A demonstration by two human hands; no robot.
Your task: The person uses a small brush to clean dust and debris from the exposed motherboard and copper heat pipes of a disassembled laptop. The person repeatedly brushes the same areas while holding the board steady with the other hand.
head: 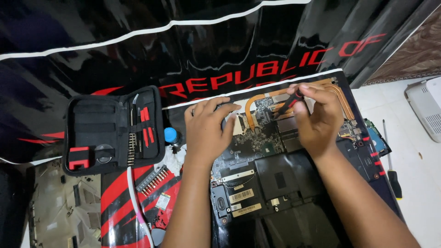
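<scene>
An opened laptop (275,179) lies bottom-up on the mat, its circuit board and copper heat pipes (257,98) exposed. My left hand (209,126) rests flat on the board's left side, fingers spread near the fan area. My right hand (317,117) grips a small black-and-red screwdriver (289,104), its tip down on the board beside the copper pipes.
An open black tool case (112,131) with red tools lies at left. A bit strip (154,179), a blue-capped bottle (171,135) and a white cable (135,202) sit beside it. At right are a hard drive (377,140), a long screwdriver (391,170) and a white device (425,108).
</scene>
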